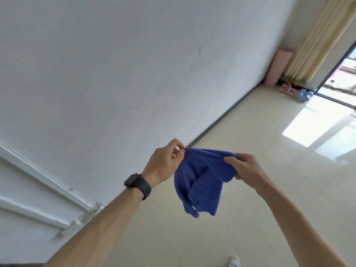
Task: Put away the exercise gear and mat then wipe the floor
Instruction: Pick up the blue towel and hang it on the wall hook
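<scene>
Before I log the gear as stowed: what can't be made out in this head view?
Head view, far corner: pink item and pale blue item too small to identify.
Blue cloth, gripped by left hand and right hand: bunched, so wet or dry is unclear.
Floor near the feet: cut off by the bottom edge.

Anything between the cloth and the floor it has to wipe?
Nothing visible. The left hand and right hand pinch the cloth by its top edge, and it hangs over the floor. The rolled mat stands in the far corner, well away.
</scene>
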Tool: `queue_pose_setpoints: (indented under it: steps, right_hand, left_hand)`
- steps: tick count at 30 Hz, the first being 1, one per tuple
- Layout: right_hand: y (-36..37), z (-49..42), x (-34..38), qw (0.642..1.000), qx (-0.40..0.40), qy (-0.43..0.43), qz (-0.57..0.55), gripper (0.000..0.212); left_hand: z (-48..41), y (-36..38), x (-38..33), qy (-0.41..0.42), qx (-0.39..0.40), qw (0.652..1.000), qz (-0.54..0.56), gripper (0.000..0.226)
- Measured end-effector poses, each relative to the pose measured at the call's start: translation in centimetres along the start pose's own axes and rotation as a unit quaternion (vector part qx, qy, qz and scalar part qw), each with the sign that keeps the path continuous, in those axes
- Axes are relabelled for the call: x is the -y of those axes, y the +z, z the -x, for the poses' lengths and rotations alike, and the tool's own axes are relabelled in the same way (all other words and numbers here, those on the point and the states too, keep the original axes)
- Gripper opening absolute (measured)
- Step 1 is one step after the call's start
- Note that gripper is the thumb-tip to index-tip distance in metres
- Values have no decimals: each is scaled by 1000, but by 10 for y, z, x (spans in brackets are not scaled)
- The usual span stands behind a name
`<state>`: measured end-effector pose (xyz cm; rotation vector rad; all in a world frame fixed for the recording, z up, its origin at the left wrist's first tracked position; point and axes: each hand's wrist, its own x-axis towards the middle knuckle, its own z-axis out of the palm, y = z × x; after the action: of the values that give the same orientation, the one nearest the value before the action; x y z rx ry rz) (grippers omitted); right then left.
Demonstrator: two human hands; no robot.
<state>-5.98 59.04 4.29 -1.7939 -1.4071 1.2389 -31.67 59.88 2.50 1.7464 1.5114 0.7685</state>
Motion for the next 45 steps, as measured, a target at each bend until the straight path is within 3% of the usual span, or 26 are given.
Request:
queue_pose_setpoints:
  steps: [2, 4, 6, 8, 10, 12, 17, 20, 24, 27, 30, 33, 35, 37, 41, 45]
  right_hand:
    - [-25, -3, -13, 983, -145, 18, 113, 31]
    - [-41, 2, -18, 960, -239, -7, 148, 36]
    - [-55, 10, -12, 964, -225, -91, 106, 56]
    - [-71, 10, 0, 972, -140, -154, 112, 67]
    - [-97, 0, 8, 969, -99, -193, 117, 45]
    - [-134, -16, 14, 965, -148, -193, 98, 15]
    - [-230, -51, 15, 946, -207, -243, 60, 27]
    - [-288, -76, 3, 945, -225, -231, 46, 28]
    - [-368, -110, -37, 944, -257, -192, 79, 19]
    - [-423, -136, -70, 941, -288, -152, 96, 16]
    - [-473, -167, -90, 936, -312, -141, 81, 19]
    - [-510, -204, -86, 948, -253, -168, 97, 48]
    - [-532, -238, -79, 952, -226, -171, 116, 36]
    - [-559, -277, -79, 944, -262, -164, 114, 12]
    - [-631, -341, -80, 924, -348, -136, 78, 14]
    - [-701, -394, -82, 918, -361, -130, 97, 15]
  left_hand:
    - [-21, -1, -35, 39, 31, 999, -13, 9]
    - [-41, 7, -68, 74, 55, 996, -19, 10]
    - [-62, 23, -101, 101, 81, 991, -27, 10]
    - [-82, 43, -134, 125, 110, 985, -38, 9]
    - [-99, 62, -168, 155, 120, 979, -49, 9]
    - [-117, 78, -196, 169, 98, 980, -49, 8]
    - [-152, 131, -225, 167, 53, 982, -70, 9]
    - [-174, 178, -218, 132, 93, 978, -129, 11]
    - [-235, 219, -234, 95, 73, 975, -184, 20]
    - [-289, 249, -273, 137, 63, 970, -192, 21]
    - [-343, 284, -329, 169, 84, 974, -125, 19]
    - [-401, 322, -383, 228, 110, 963, -87, 17]
    - [-445, 349, -414, 277, 123, 948, -92, 17]
    - [-494, 374, -436, 313, 131, 936, -97, 17]
    - [-591, 418, -457, 335, 143, 920, -143, 21]
    - [-676, 476, -472, 317, 199, 911, -173, 27]
